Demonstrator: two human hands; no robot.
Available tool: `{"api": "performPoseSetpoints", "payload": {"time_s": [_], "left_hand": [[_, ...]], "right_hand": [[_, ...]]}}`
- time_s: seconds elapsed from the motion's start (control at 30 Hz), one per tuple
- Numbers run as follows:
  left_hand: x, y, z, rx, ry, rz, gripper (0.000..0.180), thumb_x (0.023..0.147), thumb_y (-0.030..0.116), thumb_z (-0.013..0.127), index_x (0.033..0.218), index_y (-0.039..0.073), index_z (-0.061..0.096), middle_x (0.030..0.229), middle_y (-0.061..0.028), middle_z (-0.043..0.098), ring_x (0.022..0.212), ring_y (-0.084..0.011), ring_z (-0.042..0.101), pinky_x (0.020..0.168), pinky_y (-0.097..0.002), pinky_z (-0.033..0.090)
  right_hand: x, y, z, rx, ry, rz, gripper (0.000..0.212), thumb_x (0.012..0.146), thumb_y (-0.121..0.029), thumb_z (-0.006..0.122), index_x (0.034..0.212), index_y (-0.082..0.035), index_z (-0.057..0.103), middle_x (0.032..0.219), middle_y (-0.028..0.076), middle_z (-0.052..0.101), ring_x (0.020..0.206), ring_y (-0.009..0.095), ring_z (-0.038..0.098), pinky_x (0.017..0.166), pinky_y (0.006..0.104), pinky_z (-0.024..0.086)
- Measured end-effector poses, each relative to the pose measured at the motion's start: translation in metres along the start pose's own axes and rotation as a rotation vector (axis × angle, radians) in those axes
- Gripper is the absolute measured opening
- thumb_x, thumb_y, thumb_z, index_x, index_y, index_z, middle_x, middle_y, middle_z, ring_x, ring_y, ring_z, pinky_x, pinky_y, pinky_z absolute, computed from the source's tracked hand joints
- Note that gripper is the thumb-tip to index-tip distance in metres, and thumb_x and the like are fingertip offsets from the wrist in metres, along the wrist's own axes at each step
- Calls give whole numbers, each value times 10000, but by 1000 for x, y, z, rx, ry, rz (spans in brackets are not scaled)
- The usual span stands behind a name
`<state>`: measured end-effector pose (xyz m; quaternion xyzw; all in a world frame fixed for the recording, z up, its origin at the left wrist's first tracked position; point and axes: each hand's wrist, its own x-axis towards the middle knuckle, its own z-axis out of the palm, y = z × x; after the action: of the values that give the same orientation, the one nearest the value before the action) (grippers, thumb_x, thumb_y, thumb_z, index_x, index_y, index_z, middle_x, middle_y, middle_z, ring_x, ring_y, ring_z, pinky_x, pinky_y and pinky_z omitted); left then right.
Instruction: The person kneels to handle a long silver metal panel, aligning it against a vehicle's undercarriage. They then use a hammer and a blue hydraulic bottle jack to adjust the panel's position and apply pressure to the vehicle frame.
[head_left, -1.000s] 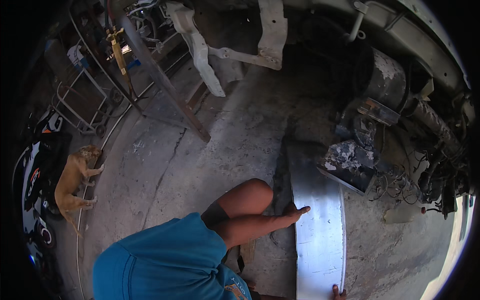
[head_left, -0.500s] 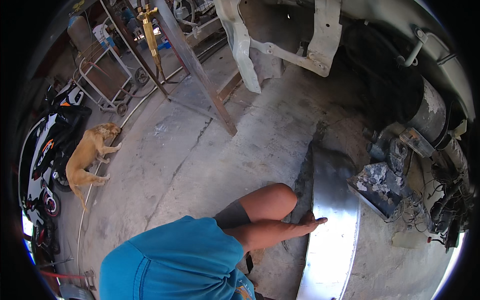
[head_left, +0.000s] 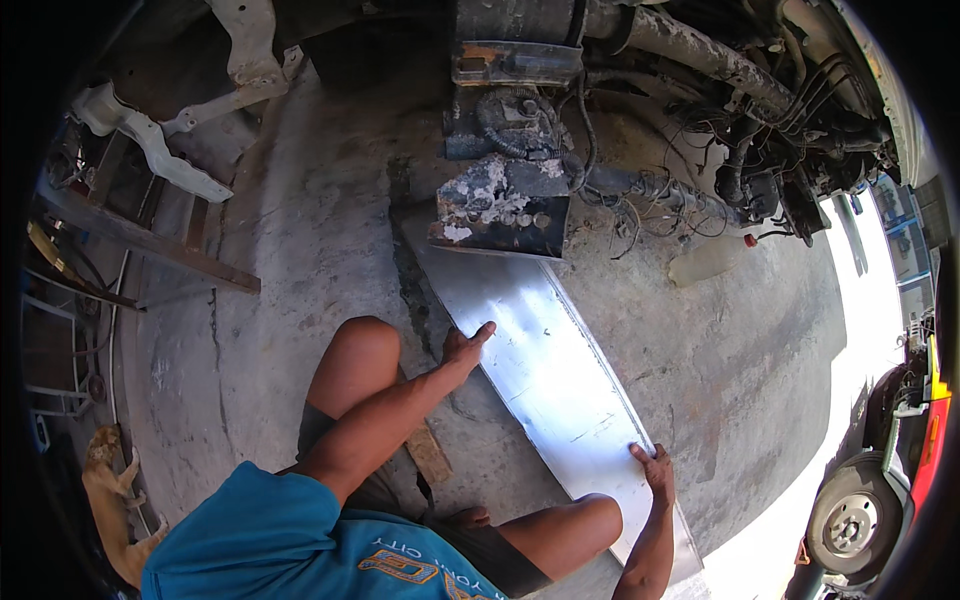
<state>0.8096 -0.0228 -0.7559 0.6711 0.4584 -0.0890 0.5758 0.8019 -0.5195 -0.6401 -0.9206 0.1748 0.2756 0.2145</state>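
Note:
A long, shiny sheet-metal panel [head_left: 560, 370] lies slanted in front of me, from the far middle down toward the lower right. My left hand [head_left: 467, 345] grips its left edge, thumb on the top face and fingers curled underneath. On the opposite edge, closer to me, my right hand [head_left: 655, 468] has hold of the panel in the same way, thumb on top. The fingertips of both hands are hidden below the metal. The panel's far end passes beneath a rusty, flaking metal bracket [head_left: 505, 207].
Beyond the panel hang vehicle underbody parts with loose wires [head_left: 690, 205]. A translucent plastic bottle [head_left: 705, 262] lies on the concrete floor. A wood block [head_left: 428, 450] is by my legs. A dog [head_left: 115, 500] lies at left, and a vehicle wheel [head_left: 845, 525] stands at right.
The view has swung to the right, and my right hand now shows on the panel's right edge. My left hand stays on the left edge; the panel now appears more slanted.

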Motion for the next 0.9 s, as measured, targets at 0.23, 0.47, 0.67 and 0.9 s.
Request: {"api": "performPoseSetpoints", "payload": {"time_s": [0.23,0.47,0.67,0.9], "left_hand": [[-4,-3,4,-32,36,17,995,792,735,777,1257,-117,560,1230,-273,667,1108,-357,667,954,-442,537],[1,3,-3,56,-12,-61,956,806,733,764,1233,-100,569,1214,-263,664,1107,-342,665,933,-436,539],[3,-9,1,64,16,59,980,789,766,750,1281,-72,617,1254,-242,674,1140,-338,670,959,-428,530],[8,-17,-8,-197,-137,-199,820,754,683,850,1146,-7,643,1050,-128,710,909,-219,680,745,-397,548]], "right_hand": [[6,4,-4,-13,-30,-37,943,658,-727,832,1199,32,690,1070,227,736,1022,328,697,897,428,517],[37,-13,-17,-48,-194,-197,894,607,-475,979,1318,-38,659,1172,194,748,1125,322,709,993,415,529],[39,-18,16,168,-298,-203,792,635,-314,970,1280,44,682,1160,192,763,1088,291,722,988,395,529],[-15,-47,13,-6,-129,-143,750,616,-319,951,1202,70,691,1116,217,763,1024,315,732,924,394,548]]}}
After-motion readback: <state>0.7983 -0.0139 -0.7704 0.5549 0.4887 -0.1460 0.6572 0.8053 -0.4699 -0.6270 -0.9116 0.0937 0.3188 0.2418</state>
